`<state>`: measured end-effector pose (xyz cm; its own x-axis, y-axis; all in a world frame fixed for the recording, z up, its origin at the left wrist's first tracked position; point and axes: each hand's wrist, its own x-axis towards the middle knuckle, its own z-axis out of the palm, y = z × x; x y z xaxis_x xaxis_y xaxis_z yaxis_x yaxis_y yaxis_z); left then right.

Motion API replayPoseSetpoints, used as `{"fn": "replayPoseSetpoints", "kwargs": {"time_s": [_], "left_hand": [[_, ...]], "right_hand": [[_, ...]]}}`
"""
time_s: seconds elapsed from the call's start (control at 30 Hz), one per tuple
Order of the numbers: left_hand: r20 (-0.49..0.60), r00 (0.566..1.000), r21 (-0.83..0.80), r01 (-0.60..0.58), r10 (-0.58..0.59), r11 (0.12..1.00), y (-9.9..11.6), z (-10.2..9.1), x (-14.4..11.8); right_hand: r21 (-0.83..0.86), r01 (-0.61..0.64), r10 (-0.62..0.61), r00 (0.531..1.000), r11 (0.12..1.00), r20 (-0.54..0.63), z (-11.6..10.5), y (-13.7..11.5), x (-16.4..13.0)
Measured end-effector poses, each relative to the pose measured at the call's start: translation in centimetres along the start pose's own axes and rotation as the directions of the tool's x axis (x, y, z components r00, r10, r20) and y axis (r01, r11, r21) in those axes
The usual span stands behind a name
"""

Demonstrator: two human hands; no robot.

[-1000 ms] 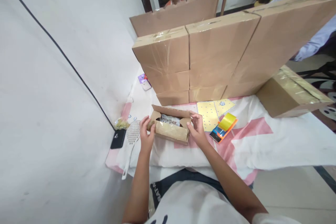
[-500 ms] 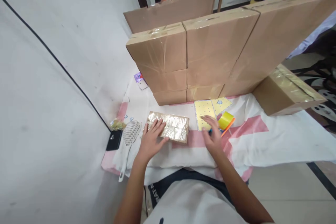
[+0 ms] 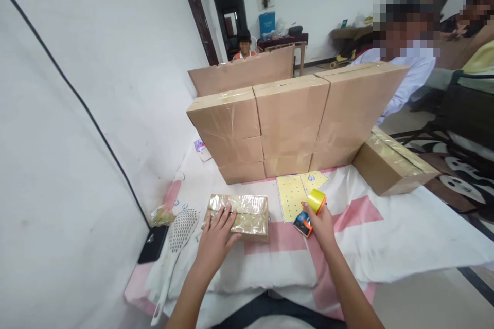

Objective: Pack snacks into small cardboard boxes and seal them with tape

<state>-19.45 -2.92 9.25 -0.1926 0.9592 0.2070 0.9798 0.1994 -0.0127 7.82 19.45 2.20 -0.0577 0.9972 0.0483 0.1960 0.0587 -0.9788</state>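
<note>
A small cardboard box point(image 3: 247, 214), closed and shiny with tape, lies on the white and pink cloth point(image 3: 366, 236) in front of me. My left hand point(image 3: 216, 234) presses flat on its left end. To the right, my right hand point(image 3: 319, 222) grips an orange tape dispenser point(image 3: 303, 224) with a yellow tape roll point(image 3: 317, 199), lifted slightly off the cloth. A yellow dotted sheet point(image 3: 293, 193) lies just behind the dispenser.
A wall of stacked cardboard boxes point(image 3: 293, 123) stands behind the small box, with another box point(image 3: 389, 167) at the right. A white slotted ladle point(image 3: 175, 247), a black phone point(image 3: 153, 244) and a crumpled wrapper point(image 3: 162, 215) lie at the left. People sit beyond the boxes.
The small box's flaps were shut and my left hand laid flat on top. My right hand left the box, reached right and took hold of the tape dispenser. My view tilted up.
</note>
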Motion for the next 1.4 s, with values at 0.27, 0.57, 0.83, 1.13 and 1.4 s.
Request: {"fn": "replayPoseSetpoints", "kwargs": {"time_s": [0.27,0.57,0.83,1.13,1.4], "left_hand": [[-0.347,0.934,-0.203,-0.163,0.084,0.965,3.2,0.1,-0.2],[-0.317,0.948,-0.684,-0.244,0.021,0.688,13.0,1.5,-0.8],[0.208,0.977,-0.922,0.212,-0.047,0.323,18.9,4.1,1.4],[0.286,0.941,-0.948,0.305,0.18,-0.086,17.9,0.2,3.4],[0.475,0.867,-0.853,0.496,0.149,-0.165,19.1,2.0,2.0]], "right_hand": [[0.279,0.039,-0.071,0.992,0.96,0.108,0.6,-0.3,-3.7],[0.416,0.014,-0.096,0.979,0.909,0.177,-1.4,-3.1,-8.3],[0.221,0.15,-0.182,0.975,0.964,0.129,-2.2,-0.7,-8.8],[0.064,0.421,-0.421,0.907,0.905,-0.011,-1.7,-0.8,-5.7],[0.138,0.171,-0.156,0.981,0.975,-0.118,-2.1,-2.4,-4.7]]}}
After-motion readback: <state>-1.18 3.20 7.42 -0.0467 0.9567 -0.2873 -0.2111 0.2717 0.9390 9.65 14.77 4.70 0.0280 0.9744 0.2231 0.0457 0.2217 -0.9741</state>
